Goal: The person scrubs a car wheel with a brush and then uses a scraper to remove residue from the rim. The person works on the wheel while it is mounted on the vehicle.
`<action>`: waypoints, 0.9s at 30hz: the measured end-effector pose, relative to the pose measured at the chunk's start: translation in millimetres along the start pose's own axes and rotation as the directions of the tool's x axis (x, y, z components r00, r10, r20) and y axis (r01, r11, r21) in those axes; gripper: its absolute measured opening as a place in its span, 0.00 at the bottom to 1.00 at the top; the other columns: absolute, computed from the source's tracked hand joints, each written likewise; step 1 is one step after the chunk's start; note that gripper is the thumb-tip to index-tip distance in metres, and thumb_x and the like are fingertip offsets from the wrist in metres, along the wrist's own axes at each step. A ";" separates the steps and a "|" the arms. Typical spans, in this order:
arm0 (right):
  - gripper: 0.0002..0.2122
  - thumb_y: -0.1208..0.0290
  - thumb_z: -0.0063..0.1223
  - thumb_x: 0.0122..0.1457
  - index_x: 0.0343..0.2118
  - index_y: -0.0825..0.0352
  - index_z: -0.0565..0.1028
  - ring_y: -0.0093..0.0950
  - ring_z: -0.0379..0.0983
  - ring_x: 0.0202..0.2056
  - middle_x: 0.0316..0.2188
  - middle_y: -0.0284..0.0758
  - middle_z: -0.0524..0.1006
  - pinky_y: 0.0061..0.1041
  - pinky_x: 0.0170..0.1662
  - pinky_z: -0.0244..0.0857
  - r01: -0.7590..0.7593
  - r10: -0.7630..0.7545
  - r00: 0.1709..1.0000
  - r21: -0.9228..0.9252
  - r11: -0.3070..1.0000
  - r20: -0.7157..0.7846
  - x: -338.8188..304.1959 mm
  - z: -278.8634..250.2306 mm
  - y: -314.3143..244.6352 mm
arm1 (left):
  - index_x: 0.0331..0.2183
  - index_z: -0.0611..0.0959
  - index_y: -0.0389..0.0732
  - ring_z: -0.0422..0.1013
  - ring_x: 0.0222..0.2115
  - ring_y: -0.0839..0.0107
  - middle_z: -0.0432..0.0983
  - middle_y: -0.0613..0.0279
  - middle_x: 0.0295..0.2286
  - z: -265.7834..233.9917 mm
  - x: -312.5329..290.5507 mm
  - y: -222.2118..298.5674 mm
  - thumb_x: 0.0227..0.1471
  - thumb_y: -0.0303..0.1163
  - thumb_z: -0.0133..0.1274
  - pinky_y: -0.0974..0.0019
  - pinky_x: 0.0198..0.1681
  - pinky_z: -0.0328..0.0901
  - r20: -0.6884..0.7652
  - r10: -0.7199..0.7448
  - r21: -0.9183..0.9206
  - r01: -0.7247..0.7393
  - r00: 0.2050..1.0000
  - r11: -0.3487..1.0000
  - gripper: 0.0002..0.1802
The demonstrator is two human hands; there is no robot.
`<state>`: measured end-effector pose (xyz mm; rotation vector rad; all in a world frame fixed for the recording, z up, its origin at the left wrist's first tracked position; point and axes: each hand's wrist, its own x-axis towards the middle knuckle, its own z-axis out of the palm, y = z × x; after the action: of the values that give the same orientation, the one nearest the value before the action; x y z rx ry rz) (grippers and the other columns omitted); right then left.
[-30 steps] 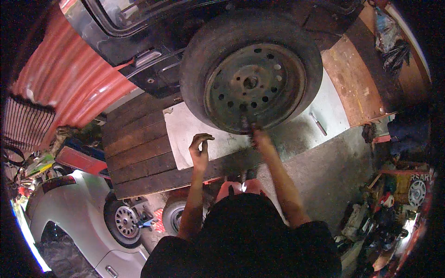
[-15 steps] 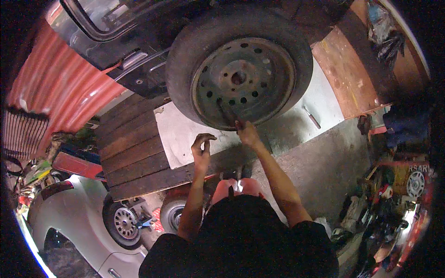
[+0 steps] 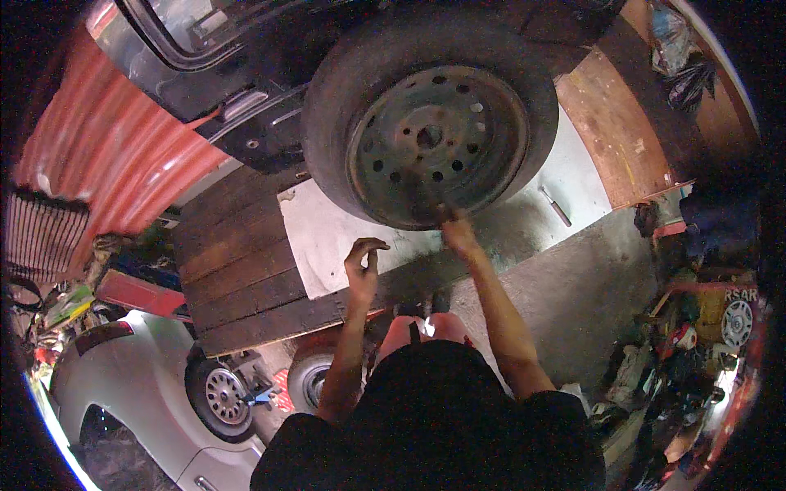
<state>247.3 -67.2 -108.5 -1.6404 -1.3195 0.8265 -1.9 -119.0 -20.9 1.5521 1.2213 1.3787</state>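
Note:
A dark wheel with a tyre (image 3: 327, 155) and a rusty steel rim (image 3: 499, 168) stands tilted in front of me on a pale sheet (image 3: 307, 270). My right hand (image 3: 460, 234) is closed round a long dark tool (image 3: 424, 192), whose far end lies over the lower part of the rim. Motion blurs that tool, and its exact kind cannot be made out. Just below the tyre's lower left edge hovers my left hand (image 3: 363, 262), its bent fingers apart from the thumb and nothing in them.
On the sheet at right lies a slim tool with a metal shaft (image 3: 556, 206). Dark planks (image 3: 237, 262) are at left, a brown board (image 3: 622, 131) at right. A dark car panel (image 3: 270, 123) rises behind the wheel. Lower left are a silver car (image 3: 147, 385) and another wheel (image 3: 307, 380).
My right hand has shifted slightly right with the tool, which has moved across the lower rim. The whole view has slid a little; my left hand keeps its bent pose.

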 end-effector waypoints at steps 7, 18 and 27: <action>0.32 0.75 0.53 0.52 0.62 0.69 0.59 0.54 0.75 0.33 0.32 0.50 0.78 0.48 0.35 0.71 -0.075 0.126 0.989 -0.478 0.875 0.076 -19.2 1.9 10.2 | 0.31 0.84 0.36 0.74 0.37 0.63 0.78 0.56 0.32 -4.5 4.7 4.1 0.49 0.13 0.46 0.65 0.44 0.66 0.010 -0.015 -0.017 0.015 1.000 1.000 0.13; 0.16 0.54 0.45 0.67 0.54 0.53 0.65 0.20 0.59 0.16 0.22 0.28 0.69 0.19 0.15 0.49 -0.603 0.285 0.795 0.746 0.281 0.536 1.9 16.5 -181.6 | 0.31 0.84 0.35 0.74 0.38 0.64 0.79 0.55 0.34 -20.3 11.9 9.3 0.52 0.15 0.46 0.64 0.45 0.66 -0.041 -0.020 0.021 0.021 0.999 1.000 0.11; 0.18 0.58 0.47 0.65 0.50 0.66 0.74 0.45 0.76 0.37 0.36 0.48 0.80 0.36 0.42 0.68 0.112 -0.161 0.970 -0.255 0.961 -0.184 22.6 -102.8 -21.5 | 0.31 0.84 0.36 0.74 0.37 0.65 0.79 0.56 0.33 -15.6 5.7 -1.9 0.51 0.13 0.47 0.66 0.45 0.66 -0.079 -0.033 -0.006 0.033 0.996 0.999 0.12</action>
<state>334.4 -65.0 -45.6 -1.7462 -1.4117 0.4134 -17.7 -114.2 -18.2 1.4800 1.2841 1.4328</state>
